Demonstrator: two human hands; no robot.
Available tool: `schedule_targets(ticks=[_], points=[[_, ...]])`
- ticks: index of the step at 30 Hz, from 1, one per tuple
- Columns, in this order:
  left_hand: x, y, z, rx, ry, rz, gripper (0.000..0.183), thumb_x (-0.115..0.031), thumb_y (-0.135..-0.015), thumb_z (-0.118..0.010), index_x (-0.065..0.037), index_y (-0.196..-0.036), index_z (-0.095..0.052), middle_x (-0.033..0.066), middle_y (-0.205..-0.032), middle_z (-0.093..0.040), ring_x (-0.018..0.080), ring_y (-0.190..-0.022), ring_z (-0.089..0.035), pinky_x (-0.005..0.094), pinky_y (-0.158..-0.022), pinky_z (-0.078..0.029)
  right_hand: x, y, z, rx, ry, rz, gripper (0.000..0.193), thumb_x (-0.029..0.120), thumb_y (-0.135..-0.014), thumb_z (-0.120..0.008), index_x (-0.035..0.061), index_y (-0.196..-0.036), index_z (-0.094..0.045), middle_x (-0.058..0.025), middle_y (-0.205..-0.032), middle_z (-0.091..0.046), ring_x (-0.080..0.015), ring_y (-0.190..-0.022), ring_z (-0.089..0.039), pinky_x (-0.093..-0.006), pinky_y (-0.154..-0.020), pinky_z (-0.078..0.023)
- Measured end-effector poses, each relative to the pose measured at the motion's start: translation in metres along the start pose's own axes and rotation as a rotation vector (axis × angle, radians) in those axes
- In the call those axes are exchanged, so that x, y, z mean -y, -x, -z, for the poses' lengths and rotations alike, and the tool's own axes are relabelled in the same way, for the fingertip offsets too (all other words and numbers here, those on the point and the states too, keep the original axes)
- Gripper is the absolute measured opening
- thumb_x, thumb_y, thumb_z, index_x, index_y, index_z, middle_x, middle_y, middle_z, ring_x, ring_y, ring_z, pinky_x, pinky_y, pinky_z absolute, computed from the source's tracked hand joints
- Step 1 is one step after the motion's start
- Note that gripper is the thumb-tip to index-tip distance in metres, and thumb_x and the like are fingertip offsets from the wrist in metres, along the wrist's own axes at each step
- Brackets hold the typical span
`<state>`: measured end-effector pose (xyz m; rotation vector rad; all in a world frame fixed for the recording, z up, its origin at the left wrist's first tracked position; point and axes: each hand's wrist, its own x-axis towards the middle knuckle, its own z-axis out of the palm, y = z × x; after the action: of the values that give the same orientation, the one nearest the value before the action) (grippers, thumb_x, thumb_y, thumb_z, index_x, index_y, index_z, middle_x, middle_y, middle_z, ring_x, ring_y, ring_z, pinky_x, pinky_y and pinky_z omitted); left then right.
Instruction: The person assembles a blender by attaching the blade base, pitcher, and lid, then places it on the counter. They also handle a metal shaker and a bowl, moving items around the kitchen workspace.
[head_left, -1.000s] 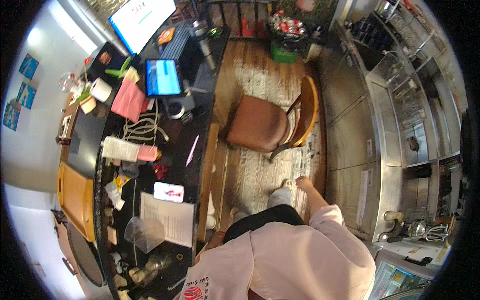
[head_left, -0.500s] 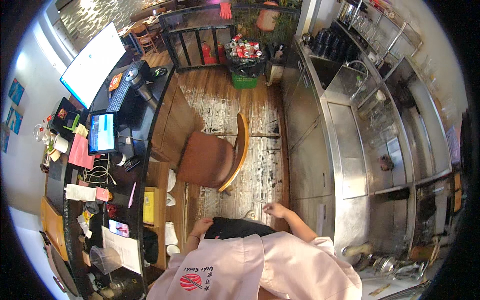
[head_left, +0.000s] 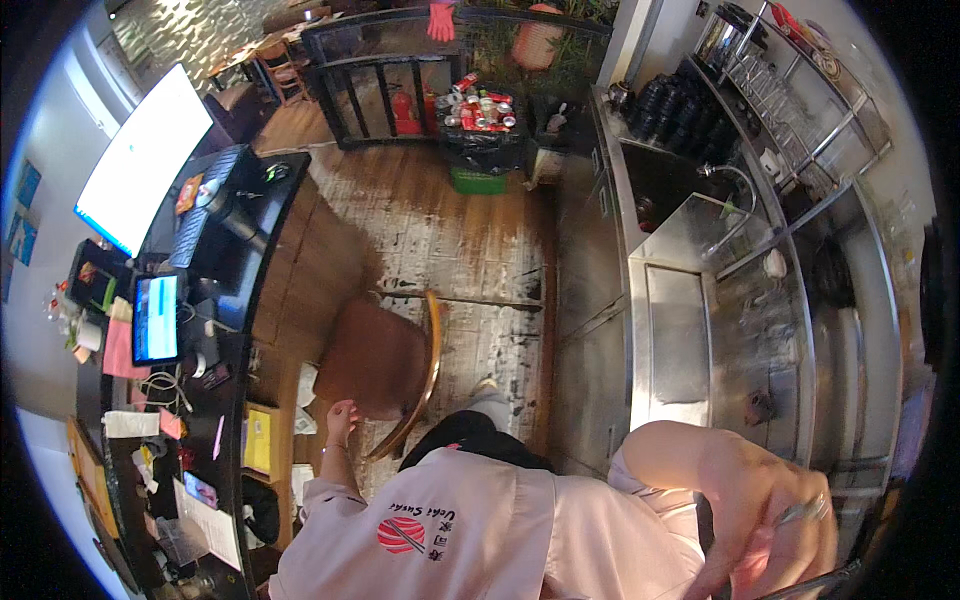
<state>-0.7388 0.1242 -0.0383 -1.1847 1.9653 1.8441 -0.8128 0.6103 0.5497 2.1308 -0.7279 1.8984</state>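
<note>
My left hand [head_left: 342,420] hangs in the air by the brown chair [head_left: 375,355], near its seat. Its fingers are a little apart and hold nothing. My right arm [head_left: 690,455] reaches out to the lower right, over the metal counter [head_left: 676,345]. At its end my right hand [head_left: 808,515] is smeared by motion, so its fingers do not read clearly. A pink patch [head_left: 755,560] shows beside it, and I cannot make out what it is. My light pink top [head_left: 500,525] fills the lower middle.
On the left, a black desk [head_left: 275,215] carries a large monitor [head_left: 145,165], a keyboard [head_left: 208,205], a tablet [head_left: 156,318], papers and a phone [head_left: 200,488]. Ahead stands a black-bagged bin [head_left: 485,150] heaped with cans. A sink [head_left: 660,175] and stacked black bowls [head_left: 675,105] line the right.
My right hand has swung from in front of my body out to the lower right. My left hand has moved left and up toward the chair. The whole view has shifted.
</note>
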Motion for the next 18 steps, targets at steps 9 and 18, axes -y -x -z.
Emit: schedule_targets(ticks=[9,18], points=[[-0.112,0.009,-0.157,0.425,-0.303,-0.348,0.038,-0.024,-0.096,-0.064,0.000,-0.126,-0.062,0.0103,-0.118,-0.069,0.0184,-0.107,-0.064,0.0331,-0.093,-0.051,-0.028,0.021,0.091,-0.151,-0.312,-0.281,0.003,0.012,-0.089,-0.067,0.0097,-0.087,-0.068,-0.0058,-0.095,-0.063,-0.0187,-0.091,-0.064,-0.0346,-0.071,-0.062],[-0.083,0.203,-0.145,-0.616,-0.191,-0.399,0.030,-0.017,-0.089,-0.068,-0.009,-0.118,-0.067,0.0135,-0.120,-0.069,0.0283,-0.115,-0.063,0.0387,-0.094,-0.052,-0.058,0.019,0.039,-0.734,-0.842,0.047,0.008,0.003,-0.091,-0.062,0.0076,-0.097,-0.065,0.0017,-0.096,-0.063,-0.0127,-0.081,-0.065,-0.0271,-0.057,-0.061]])
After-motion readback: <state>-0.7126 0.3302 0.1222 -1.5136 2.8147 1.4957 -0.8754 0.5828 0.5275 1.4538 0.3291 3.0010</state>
